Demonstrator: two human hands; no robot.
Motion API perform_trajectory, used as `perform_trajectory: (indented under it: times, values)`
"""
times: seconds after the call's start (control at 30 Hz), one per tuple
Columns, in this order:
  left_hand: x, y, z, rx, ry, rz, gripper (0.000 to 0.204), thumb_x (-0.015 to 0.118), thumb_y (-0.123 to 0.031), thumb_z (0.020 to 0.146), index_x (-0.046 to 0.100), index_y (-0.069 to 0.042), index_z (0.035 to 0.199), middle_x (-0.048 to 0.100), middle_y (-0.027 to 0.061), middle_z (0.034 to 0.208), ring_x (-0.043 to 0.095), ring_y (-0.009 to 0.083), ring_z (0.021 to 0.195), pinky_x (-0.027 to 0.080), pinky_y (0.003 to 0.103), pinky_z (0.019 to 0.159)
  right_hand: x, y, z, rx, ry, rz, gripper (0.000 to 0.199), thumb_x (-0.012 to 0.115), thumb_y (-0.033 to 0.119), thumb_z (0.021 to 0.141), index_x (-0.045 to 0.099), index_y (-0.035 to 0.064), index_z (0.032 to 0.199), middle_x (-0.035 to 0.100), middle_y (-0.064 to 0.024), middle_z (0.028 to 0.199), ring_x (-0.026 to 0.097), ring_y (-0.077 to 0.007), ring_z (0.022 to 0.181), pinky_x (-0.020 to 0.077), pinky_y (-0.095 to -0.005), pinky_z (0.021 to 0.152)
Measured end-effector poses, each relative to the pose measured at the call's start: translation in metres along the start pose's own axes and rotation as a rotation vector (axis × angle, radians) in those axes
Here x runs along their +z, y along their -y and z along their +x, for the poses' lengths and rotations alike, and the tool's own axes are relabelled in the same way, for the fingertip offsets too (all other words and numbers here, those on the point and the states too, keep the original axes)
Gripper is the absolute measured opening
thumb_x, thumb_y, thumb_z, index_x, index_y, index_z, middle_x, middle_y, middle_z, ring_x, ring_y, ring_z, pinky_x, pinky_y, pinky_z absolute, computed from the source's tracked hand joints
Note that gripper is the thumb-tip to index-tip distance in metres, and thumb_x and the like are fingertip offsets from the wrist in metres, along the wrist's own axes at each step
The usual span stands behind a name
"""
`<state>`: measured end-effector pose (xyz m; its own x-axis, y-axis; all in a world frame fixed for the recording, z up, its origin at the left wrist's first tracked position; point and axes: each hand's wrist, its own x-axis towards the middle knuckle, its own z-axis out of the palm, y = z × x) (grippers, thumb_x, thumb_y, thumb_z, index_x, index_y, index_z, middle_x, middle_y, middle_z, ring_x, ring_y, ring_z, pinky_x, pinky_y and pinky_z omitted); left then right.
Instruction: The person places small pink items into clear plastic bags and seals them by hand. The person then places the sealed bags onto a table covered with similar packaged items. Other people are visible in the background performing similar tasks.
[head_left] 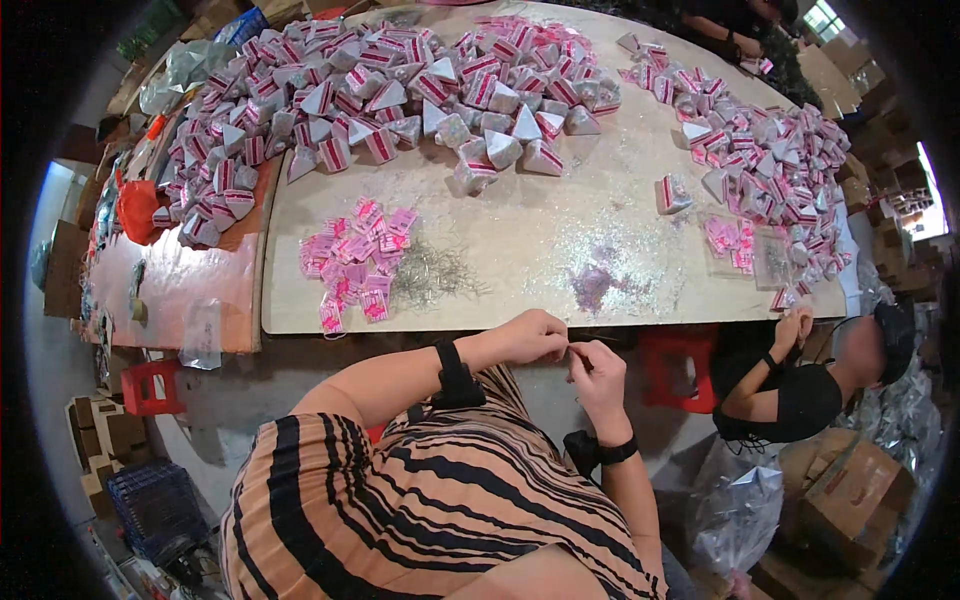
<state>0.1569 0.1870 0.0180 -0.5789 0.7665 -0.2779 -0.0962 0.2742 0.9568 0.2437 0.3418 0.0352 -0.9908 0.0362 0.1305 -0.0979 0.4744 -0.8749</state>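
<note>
My left hand (pixel 535 338) and my right hand (pixel 600 380) meet just off the near edge of the pale wooden table (pixel 500 225). Fingertips on both are pinched closed and almost touch. Whatever lies between them is too small to make out. Beyond my left hand is a heap of pink and white printed tags (pixel 355 250), and beside it a loose scatter of thin silvery pins or wires (pixel 430 275). Silvery glitter with a purplish patch (pixel 595 285) covers the tabletop straight ahead of my hands.
Wrapped triangular pieces with pink bands (pixel 380 90) form a big heap along the far left; another heap (pixel 770 160) lies at right. A co-worker (pixel 790 390) sits at right, another person (pixel 735 25) at far right. Red stools (pixel 678 370) and cartons (pixel 850 490) stand below.
</note>
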Motion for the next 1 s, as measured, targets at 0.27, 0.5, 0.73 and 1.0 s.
perform_trajectory:
  times: [0.27, 0.5, 0.73, 1.0]
  values:
    - [-0.062, 0.010, 0.027, -0.186, 0.000, -0.550, 0.021, 0.049, -0.011, 0.082, 0.061, 0.001, 0.070, 0.062, 0.0098, 0.066, 0.060, 0.0172, 0.061, 0.050, 0.028, 0.063, 0.017, 0.001, 0.077, -0.320, 0.064, -0.338, 0.009, 0.060, 0.000, 0.072, 0.057, 0.0012, 0.081, 0.054, -0.0113, 0.069, 0.055, -0.0268, 0.059, 0.0444, -0.0335, 0.052]
    - [-0.160, 0.021, 0.057, 0.161, -0.627, 0.743, 0.027, 0.066, -0.019, 0.073, 0.060, -0.002, 0.093, 0.057, 0.0151, 0.097, 0.055, 0.0285, 0.094, 0.047, 0.038, 0.080, 0.037, -0.013, 0.141, -0.306, 0.085, -0.366, 0.009, 0.062, 0.002, 0.071, 0.055, 0.0031, 0.076, 0.054, -0.0117, 0.066, 0.055, -0.0275, 0.057, 0.0447, -0.0355, 0.050]
    - [-0.233, 0.078, 0.088, -0.205, -0.811, 0.836, 0.054, 0.074, -0.021, 0.064, 0.051, -0.006, 0.112, 0.050, 0.0163, 0.105, 0.051, 0.0343, 0.102, 0.045, 0.043, 0.082, 0.038, -0.013, 0.174, -0.174, 0.071, -0.155, 0.006, 0.061, -0.002, 0.073, 0.058, -0.0012, 0.077, 0.058, -0.0133, 0.068, 0.057, -0.0237, 0.056, 0.0442, -0.0311, 0.051]
    - [-0.198, 0.061, 0.087, -0.194, -0.753, -0.100, 0.050, 0.072, -0.021, 0.073, 0.051, -0.001, 0.115, 0.061, 0.0109, 0.097, 0.060, 0.0191, 0.083, 0.048, 0.031, 0.070, 0.016, -0.024, 0.214, -0.046, 0.167, 0.082, 0.007, 0.059, 0.002, 0.076, 0.060, -0.0034, 0.080, 0.058, -0.0134, 0.067, 0.057, -0.0201, 0.055, 0.0443, -0.0293, 0.052]
